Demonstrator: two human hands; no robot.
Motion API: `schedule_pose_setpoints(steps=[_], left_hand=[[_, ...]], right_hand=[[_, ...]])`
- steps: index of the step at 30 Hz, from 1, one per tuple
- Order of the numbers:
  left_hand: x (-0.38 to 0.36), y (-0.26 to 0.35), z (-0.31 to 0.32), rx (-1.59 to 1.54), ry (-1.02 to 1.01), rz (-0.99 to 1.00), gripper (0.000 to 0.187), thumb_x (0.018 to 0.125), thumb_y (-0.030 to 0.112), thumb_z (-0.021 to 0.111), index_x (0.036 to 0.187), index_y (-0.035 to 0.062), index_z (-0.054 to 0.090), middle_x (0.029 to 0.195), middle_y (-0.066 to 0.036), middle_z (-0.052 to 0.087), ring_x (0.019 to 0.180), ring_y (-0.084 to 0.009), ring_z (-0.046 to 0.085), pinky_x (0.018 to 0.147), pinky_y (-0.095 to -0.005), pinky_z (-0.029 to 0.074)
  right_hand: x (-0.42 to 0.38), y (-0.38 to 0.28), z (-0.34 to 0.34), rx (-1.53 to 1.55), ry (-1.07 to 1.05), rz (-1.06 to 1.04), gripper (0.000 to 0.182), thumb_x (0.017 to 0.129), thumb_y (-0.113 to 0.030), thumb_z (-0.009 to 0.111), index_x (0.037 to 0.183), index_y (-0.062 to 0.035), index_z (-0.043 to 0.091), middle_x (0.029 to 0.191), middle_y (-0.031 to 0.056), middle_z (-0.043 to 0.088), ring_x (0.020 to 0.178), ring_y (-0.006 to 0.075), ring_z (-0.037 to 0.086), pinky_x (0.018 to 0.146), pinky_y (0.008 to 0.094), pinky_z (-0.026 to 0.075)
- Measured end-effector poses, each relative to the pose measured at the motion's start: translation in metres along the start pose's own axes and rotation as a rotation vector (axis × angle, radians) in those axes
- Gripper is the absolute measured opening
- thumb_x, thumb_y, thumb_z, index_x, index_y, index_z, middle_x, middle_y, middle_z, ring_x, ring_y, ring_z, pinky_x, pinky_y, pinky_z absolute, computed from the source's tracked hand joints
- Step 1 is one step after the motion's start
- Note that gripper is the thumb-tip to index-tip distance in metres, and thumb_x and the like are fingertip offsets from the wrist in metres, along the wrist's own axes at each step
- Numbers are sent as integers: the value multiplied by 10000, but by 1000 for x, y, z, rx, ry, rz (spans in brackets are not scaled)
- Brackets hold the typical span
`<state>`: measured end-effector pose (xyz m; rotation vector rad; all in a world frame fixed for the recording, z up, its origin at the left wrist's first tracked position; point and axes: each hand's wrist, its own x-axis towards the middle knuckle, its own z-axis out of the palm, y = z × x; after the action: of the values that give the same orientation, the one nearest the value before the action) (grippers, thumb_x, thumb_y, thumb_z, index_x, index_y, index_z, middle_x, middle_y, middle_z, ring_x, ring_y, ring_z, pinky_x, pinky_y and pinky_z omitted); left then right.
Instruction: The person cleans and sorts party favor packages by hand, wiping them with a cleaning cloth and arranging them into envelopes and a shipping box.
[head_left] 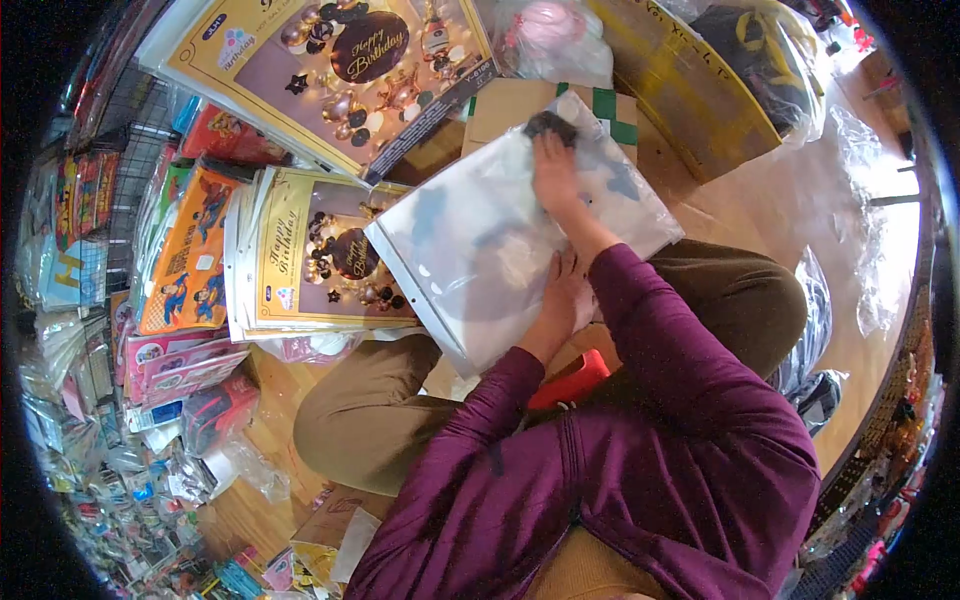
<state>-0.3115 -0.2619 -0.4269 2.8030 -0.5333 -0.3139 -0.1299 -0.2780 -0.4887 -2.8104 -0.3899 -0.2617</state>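
A flat clear plastic package with a whitish sheet (pixel 450 250) lies tilted across the lap, its far part over a cardboard box with green tape (pixel 615 105). My right hand (pixel 555 170) lies on the package's upper part, fingers stretched over a dark patch. Near the package's lower right edge, my left hand (pixel 568 295) rests with its fingers extended on the plastic. Left of the package is a stack of "Happy Birthday" packs (pixel 290 240). A larger birthday pack (pixel 260 85) lies above that stack.
Orange superhero packs (pixel 190 250) and pink packs (pixel 180 370) stand at the left. An opened cardboard box (pixel 690 90) and a bagged dark item (pixel 760 60) are at the upper right. Something red (pixel 580 378) lies between the legs. Plastic wrap (pixel 865 220) is at the right.
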Motion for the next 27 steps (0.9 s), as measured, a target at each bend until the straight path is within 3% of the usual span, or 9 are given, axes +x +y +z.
schedule_pose_setpoints(steps=[3,5,8,15,17,19,21,26,27], left_hand=[[1,-5,1,-146,-39,64,644,812,394,473,1345,85,285,1403,-170,233,1307,-325,177,1044,-499,155],[11,-14,47,-148,376,125,619,840,425,398,1343,83,282,1402,-177,237,1302,-336,198,1036,-517,152],[15,-14,58,122,493,97,670,825,470,411,1360,97,263,1423,-161,201,1323,-330,148,1041,-494,139],[0,-24,23,-90,165,146,691,844,477,404,1380,89,203,1438,-179,121,1319,-348,135,1050,-480,121],[-8,-37,5,-592,83,168,562,893,316,417,1367,75,235,1413,-206,176,1308,-320,177,1070,-382,138],[-35,-48,-53,-555,108,97,474,843,136,476,1297,50,368,1346,-214,321,1266,-313,281,1051,-353,204],[-59,-81,-72,-690,276,-75,403,795,49,491,1196,26,475,1233,-206,453,1188,-336,382,1014,-366,275],[-132,-172,-63,-30,467,-639,675,714,-49,560,1320,147,338,1314,-225,325,1210,-381,323,982,-436,307],[-142,-175,-56,-23,465,-636,675,714,-49,560,1320,147,338,1314,-225,325,1210,-381,323,982,-436,307]], right_hand=[[-3,-43,18,197,40,-89,511,751,-52,406,1259,-5,385,1335,172,358,1234,291,340,1032,406,252],[-24,-62,12,229,-49,-347,506,738,-39,412,1243,-13,414,1315,166,387,1218,287,365,1024,385,273],[-58,-88,-3,515,-197,-390,559,657,-11,538,1211,-44,472,1299,168,411,1206,278,387,1007,383,300],[-102,-82,-80,1042,-454,-317,370,723,51,482,1059,-53,594,1051,139,601,995,270,568,887,334,424],[-95,-47,-124,1030,-279,-168,380,715,72,479,1061,-36,590,1051,136,609,997,203,566,878,305,421],[-84,9,-114,1012,-12,-31,392,715,87,448,1059,-36,592,1033,101,624,966,169,569,864,292,429],[-79,36,-162,833,149,190,372,730,49,459,1064,-49,590,1052,127,609,988,244,568,878,321,421],[-95,70,-125,377,364,167,417,735,16,466,1146,-30,524,1173,173,525,1075,313,500,925,355,385],[-106,69,-91,139,120,185,441,739,-9,468,1179,-19,484,1215,185,483,1109,319,465,944,368,359]])
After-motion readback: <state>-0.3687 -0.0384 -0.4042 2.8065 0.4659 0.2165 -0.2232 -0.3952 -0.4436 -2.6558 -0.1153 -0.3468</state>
